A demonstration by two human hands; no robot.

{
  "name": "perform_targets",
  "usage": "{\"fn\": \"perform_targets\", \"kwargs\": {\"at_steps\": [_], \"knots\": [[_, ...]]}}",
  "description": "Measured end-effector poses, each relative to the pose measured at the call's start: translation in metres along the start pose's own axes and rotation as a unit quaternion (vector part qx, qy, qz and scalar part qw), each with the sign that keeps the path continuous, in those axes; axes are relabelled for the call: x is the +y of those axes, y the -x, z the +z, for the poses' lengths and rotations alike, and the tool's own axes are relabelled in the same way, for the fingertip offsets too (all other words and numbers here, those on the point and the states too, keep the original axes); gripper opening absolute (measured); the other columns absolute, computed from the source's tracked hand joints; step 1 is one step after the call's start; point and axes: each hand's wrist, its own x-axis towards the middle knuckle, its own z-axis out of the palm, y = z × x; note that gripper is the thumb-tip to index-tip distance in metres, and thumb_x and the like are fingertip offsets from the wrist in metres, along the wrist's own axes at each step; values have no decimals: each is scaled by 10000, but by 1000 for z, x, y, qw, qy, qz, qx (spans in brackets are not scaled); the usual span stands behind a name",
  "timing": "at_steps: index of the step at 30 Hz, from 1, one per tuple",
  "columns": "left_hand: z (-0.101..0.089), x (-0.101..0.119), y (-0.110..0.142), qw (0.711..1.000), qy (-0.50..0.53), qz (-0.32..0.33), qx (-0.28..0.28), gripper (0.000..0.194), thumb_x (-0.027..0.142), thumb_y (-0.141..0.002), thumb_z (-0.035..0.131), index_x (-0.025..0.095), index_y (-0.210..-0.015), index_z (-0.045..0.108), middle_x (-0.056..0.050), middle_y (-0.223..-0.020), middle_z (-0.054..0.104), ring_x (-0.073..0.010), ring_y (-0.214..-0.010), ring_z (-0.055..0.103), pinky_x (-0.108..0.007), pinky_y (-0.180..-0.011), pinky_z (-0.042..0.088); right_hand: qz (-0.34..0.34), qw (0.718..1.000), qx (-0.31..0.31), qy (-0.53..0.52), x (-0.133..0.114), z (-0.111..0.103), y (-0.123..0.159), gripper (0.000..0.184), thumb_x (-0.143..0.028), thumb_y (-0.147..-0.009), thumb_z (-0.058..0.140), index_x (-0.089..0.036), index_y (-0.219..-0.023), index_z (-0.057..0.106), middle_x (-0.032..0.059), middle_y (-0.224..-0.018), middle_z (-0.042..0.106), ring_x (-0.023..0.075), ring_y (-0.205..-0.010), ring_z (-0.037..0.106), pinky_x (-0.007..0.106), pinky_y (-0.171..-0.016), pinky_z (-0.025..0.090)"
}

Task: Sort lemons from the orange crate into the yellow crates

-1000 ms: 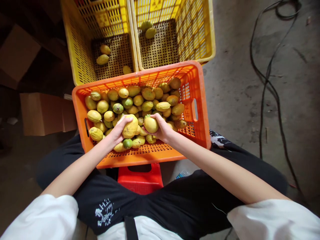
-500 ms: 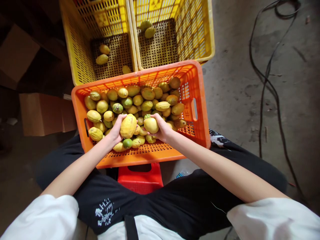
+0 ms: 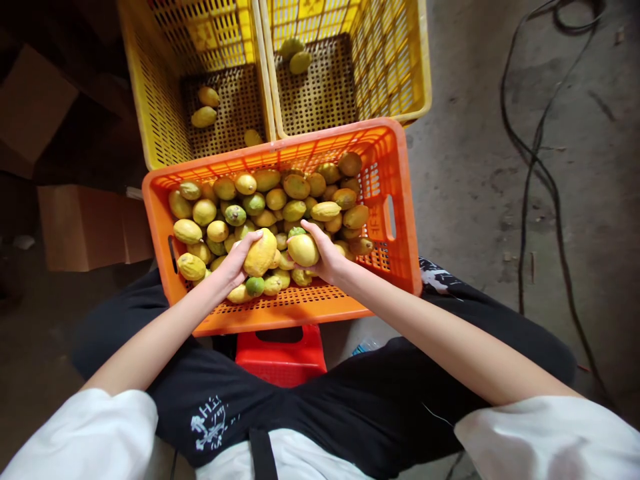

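Observation:
My left hand (image 3: pixel 239 262) is closed around a large, bumpy yellow lemon (image 3: pixel 261 253), its thumb along the top. Close beside it, my right hand (image 3: pixel 326 255) grips a smoother yellow lemon (image 3: pixel 303 250); a green piece of fruit shows just above this one. Both hands are over an orange plastic crate (image 3: pixel 295 312) holding a layer of lemons (image 3: pixel 296 187), mostly yellow with some greenish ones. A small green fruit (image 3: pixel 255 287) lies below my left hand. My palms and most fingertips are hidden behind the fruit.
Behind the orange crate stand two yellow crates, the left one (image 3: pixel 165 127) and the right one (image 3: pixel 390 73), each with a few lemons. A red plastic stool (image 3: pixel 281 363) sits under the near edge. Cardboard boxes (image 3: pixel 83 227) are at left, a black cable (image 3: pixel 535 160) on the floor at right.
My left hand has turned its lemon slightly and shifted a little to the right. My right hand keeps its lemon in nearly the same place, its fingers a bit straighter.

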Motion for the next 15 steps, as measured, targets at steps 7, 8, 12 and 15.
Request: {"fn": "perform_targets", "kwargs": {"at_steps": [7, 8, 12, 15], "knots": [[22, 9, 13, 998, -36, -4, 43, 186, 331, -1087, 726, 159, -1154, 743, -143, -1009, 850, -300, -970, 839, -388, -840, 716, -110, 993, -32, 22, -1, 13, 12, 496, -581, -827, 1045, -265, -818, 663, -13, -740, 720, 183, -692, 688, 295, -617, 625], [23, 8, 14, 998, -48, 3, 39, 147, 301, -1081, 736, 167, -1142, 745, -124, -989, 849, -289, -959, 835, -374, -856, 707, -116, 992, -39, 19, -1, 14, 13, 485, -539, -808, 1066, -263, -814, 667, -11, -755, 730, 182, -705, 695, 301, -640, 638], [21, 3, 13, 996, -86, 29, 12, 121, 171, -964, 806, 205, -1069, 758, -64, -904, 826, -278, -904, 830, -361, -853, 687, -126, 991, -39, 18, 2, 14, 12, 431, -383, -735, 1115, -258, -867, 725, -12, -796, 764, 176, -736, 707, 295, -694, 634], [17, 2, 10, 995, -86, 46, 4, 143, 140, -915, 822, 214, -1023, 766, -33, -883, 816, -237, -820, 809, -323, -786, 666, -123, 991, -50, 31, 5, 13, 11, 512, -343, -637, 1147, -268, -910, 721, -43, -790, 747, 160, -733, 684, 273, -683, 596]]}}
